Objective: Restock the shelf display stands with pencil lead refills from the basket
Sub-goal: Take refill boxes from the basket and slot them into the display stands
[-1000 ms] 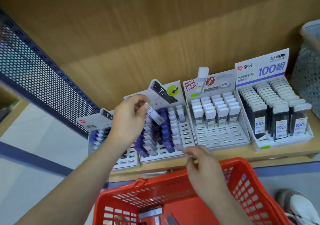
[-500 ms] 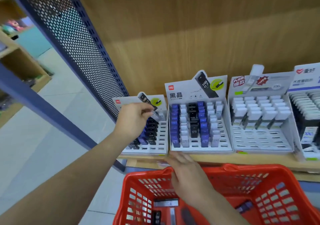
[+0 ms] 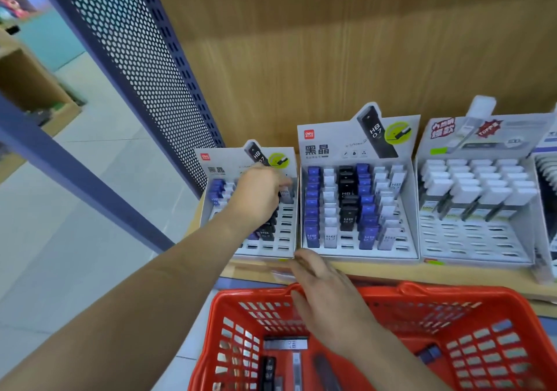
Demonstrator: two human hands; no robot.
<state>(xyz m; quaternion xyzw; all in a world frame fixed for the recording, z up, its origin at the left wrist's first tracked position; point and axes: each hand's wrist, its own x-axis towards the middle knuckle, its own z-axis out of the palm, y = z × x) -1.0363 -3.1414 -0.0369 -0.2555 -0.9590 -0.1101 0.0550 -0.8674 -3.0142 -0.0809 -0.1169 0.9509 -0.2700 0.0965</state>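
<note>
My left hand (image 3: pixel 257 193) reaches into the leftmost display stand (image 3: pixel 220 157) and pinches a pale lead refill (image 3: pixel 285 195) at the top of the stand's right column. Blue and black refills fill the slots beside it. My right hand (image 3: pixel 327 295) lies with relaxed, straight fingers over the back rim of the red basket (image 3: pixel 452 295), holding nothing. Loose refills (image 3: pixel 284 344) lie on the basket floor. The middle stand (image 3: pixel 331 146) holds blue, white and black refills, with some front slots bare.
A third stand (image 3: pixel 482 240) of white-capped refills stands further right, its front rows bare. A fourth stand shows at the right edge. All sit on a wooden shelf (image 3: pixel 467 274). A blue perforated panel (image 3: pixel 144 68) bounds the shelf on the left.
My left hand carried the pale refill leftward from the middle stand to the leftmost stand and lowered it into the right column. My right hand stayed at the basket rim.
</note>
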